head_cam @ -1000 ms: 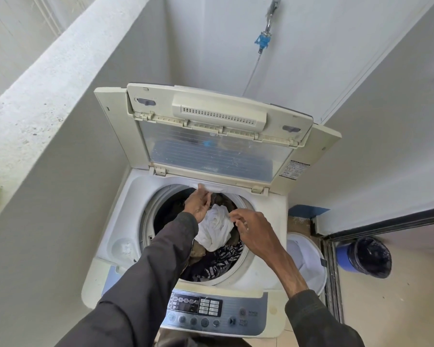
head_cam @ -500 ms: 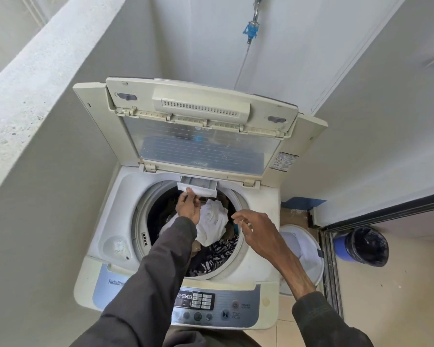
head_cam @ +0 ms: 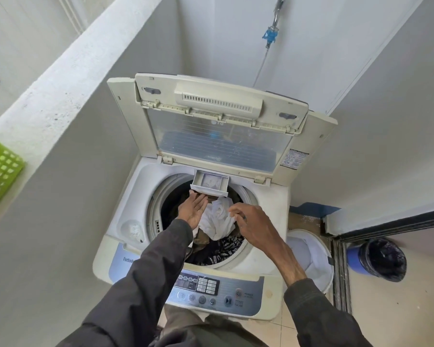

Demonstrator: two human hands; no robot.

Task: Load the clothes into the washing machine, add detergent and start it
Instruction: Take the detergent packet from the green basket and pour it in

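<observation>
Detergent drawer (head_cam: 209,184) out at far rim: light, thin plastic, prob. flexes; hold by front lip. Left hand (head_cam: 193,210) flat open just below; right hand (head_cam: 251,222) curled, grip unclear.

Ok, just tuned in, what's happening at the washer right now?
A person stands over the top-loading washing machine, its lid up and clothes in the drum, a white garment on top. The detergent drawer sticks out at the back rim. The left hand, fingers straight, reaches to the drawer's front edge. The right hand hovers over the white garment, fingers loosely curled, nothing visible in it. No hand is on the control panel.
</observation>
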